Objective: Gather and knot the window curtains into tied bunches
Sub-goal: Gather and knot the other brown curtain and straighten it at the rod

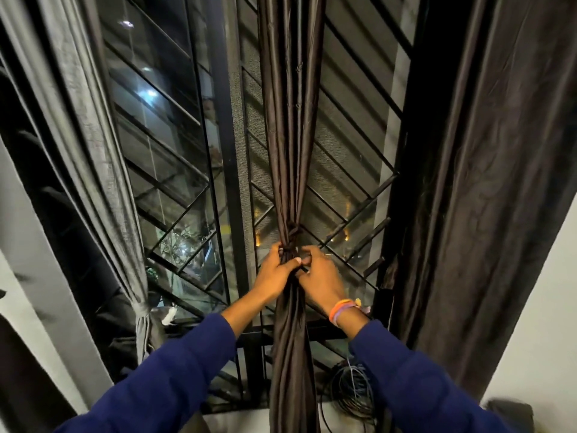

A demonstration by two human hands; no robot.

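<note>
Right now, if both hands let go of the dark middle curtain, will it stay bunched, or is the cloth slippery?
The middle curtain looks glossy, so probably slippery. It hangs in soft folds, so likely floppy, not stiff. A tie already cinches it just above the left hand and right hand, so the bunch may hold.

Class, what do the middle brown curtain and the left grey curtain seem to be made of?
Middle brown curtain: probably satin-like synthetic; smooth folds with a soft sheen. Left grey curtain: seemingly a coarser, matte woven cloth; a slubby texture shows.
</note>
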